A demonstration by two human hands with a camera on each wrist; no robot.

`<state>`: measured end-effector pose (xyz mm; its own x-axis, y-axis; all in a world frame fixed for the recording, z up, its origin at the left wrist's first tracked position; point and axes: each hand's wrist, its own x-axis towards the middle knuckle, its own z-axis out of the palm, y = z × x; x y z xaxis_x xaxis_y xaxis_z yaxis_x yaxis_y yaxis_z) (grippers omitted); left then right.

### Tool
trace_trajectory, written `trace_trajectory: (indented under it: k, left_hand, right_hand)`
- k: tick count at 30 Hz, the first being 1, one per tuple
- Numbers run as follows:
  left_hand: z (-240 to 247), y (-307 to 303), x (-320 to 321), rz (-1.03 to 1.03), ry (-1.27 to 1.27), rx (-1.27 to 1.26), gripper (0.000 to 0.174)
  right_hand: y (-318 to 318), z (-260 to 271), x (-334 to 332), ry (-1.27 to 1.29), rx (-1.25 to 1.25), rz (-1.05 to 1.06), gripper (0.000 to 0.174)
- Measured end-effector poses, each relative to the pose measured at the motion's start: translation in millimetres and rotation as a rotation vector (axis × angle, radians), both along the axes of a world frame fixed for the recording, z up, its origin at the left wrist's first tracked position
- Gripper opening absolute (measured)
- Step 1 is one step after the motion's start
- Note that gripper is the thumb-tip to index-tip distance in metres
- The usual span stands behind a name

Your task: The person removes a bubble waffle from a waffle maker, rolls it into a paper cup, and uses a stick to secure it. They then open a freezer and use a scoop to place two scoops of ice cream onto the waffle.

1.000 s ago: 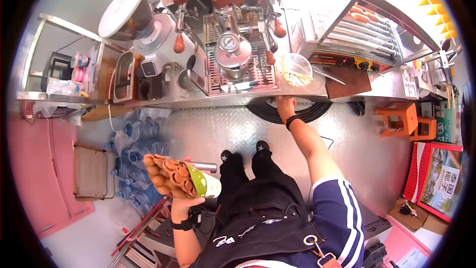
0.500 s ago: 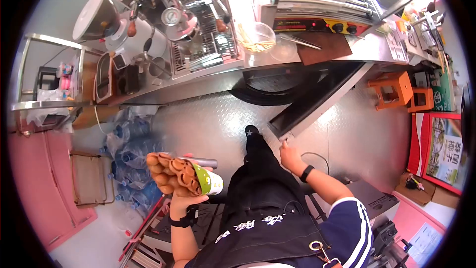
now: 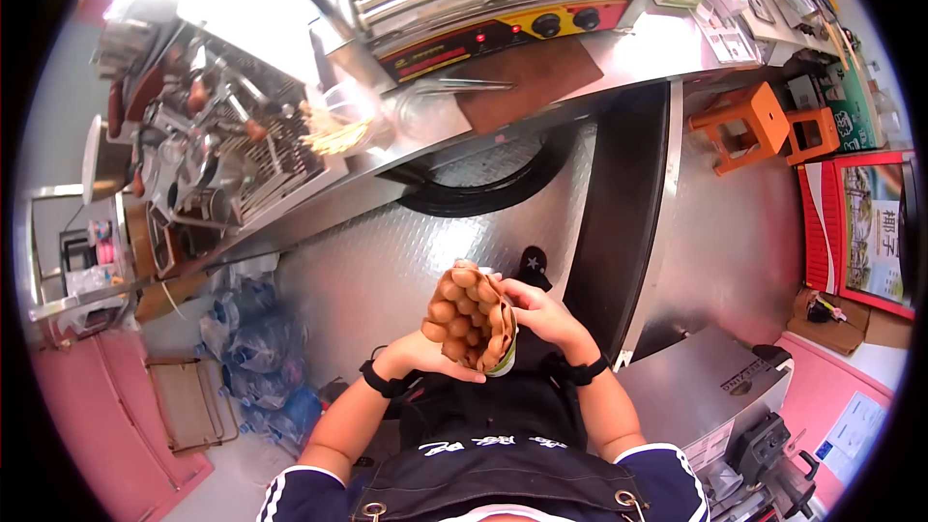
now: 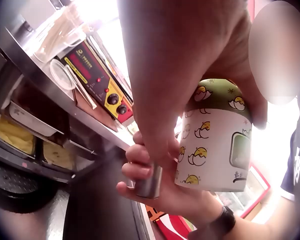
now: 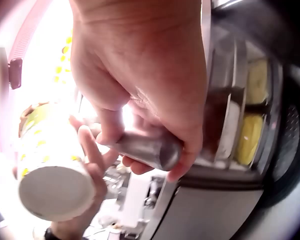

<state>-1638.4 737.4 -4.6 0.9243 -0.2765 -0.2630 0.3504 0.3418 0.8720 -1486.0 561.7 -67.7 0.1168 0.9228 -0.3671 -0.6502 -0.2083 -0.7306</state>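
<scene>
The left hand (image 3: 416, 356) holds a paper cup (image 4: 215, 145), white with a green band and chick prints, with a brown bubble waffle (image 3: 464, 314) standing in it. Beside the waffle is the right hand (image 3: 546, 317). In the right wrist view its fingers and thumb curl round a smooth metal cylinder (image 5: 150, 149), close to the left hand's fingers. Whether the left hand also touches the cylinder cannot be told. The cylinder's other end is hidden.
An open door (image 3: 619, 222) stands out below the counter, with trays of yellow food (image 4: 15, 135) inside. On the counter are a roller grill (image 3: 503, 29), a brown board (image 3: 532, 82), tongs and a tub of sticks. Orange stools (image 3: 744, 126) stand at the right.
The right hand has left the under-counter door, now wider open, and come to the left hand, gripping the metal cylinder. The cup and waffle have moved right, and the view has turned right.
</scene>
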Motion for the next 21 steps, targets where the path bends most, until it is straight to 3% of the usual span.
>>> trace_trajectory:
  k: [1,3,5,6,7,8,9,10,11,12,13,14,15,17,19,21]
  left_hand:
    - [-9.0,-0.1,18.3,0.003,-0.014,-0.02,0.067]
    - [-26.8,-0.2,55.0,0.008,-0.042,-0.059,0.077]
    - [-32.7,4.7,97.7,0.018,-0.015,-0.161,0.094]
    - [-28.4,7.5,123.2,0.013,-0.017,-0.208,0.105]
    - [-59.6,9.4,123.3,0.017,-0.029,-0.199,0.091]
    - [-69.2,14.8,135.2,-0.006,-0.048,-0.178,0.088]
    - [-79.5,18.5,142.3,-0.031,-0.058,-0.161,0.086]
    - [-101.6,23.1,147.7,-0.081,-0.08,-0.137,0.08]
    - [-123.8,31.3,156.1,-0.088,-0.088,-0.13,0.08]
    - [-145.3,38.1,159.7,-0.1,-0.081,-0.118,0.078]
    - [-164.9,40.1,158.5,-0.109,-0.06,-0.111,0.076]
    - [-182.7,45.8,164.8,-0.078,-0.112,-0.02,0.073]
    - [-204.4,51.4,167.9,-0.077,-0.114,-0.005,0.073]
    - [-255.4,59.0,167.0,-0.109,-0.116,0.032,0.07]
    - [-308.1,56.6,174.3,-0.149,-0.17,0.079,0.066]
    - [-335.3,43.7,187.3,-0.04,-0.292,0.074,0.062]
  right_hand:
    - [-12.2,-12.6,18.1,-0.059,0.008,-0.045,0.041]
    - [-49.1,-46.2,51.4,-0.393,-0.284,-0.323,0.035]
    - [-119.7,-122.7,79.0,-0.606,-0.625,-0.435,0.03]
    - [-154.4,-147.2,92.6,-0.707,-0.587,-0.475,0.027]
    - [-176.9,-154.8,100.8,-0.784,-0.555,-0.518,0.027]
    - [-203.6,-166.4,108.7,-0.795,-0.675,-0.441,0.026]
    - [-213.8,-167.6,109.7,-0.576,-0.767,-0.576,0.024]
    - [-227.8,-171.0,114.9,-0.565,-0.82,-0.473,0.023]
    - [-218.2,-162.3,118.2,-0.638,-0.81,-0.512,0.022]
    - [-206.5,-153.9,118.8,-0.94,-0.789,-0.583,0.022]
    - [-219.3,-170.6,116.8,-0.868,-0.876,-0.717,0.021]
    - [-229.7,-198.1,115.2,-0.792,-0.885,-1.025,0.023]
    - [-227.4,-201.5,123.8,-0.758,-0.913,-1.066,0.027]
    - [-210.2,-216.7,147.4,-0.952,-0.933,-0.961,0.028]
    - [-145.0,-216.7,168.3,-0.797,-0.688,-0.806,0.029]
    - [-90.1,-250.7,182.4,-0.87,-0.455,-0.546,0.031]
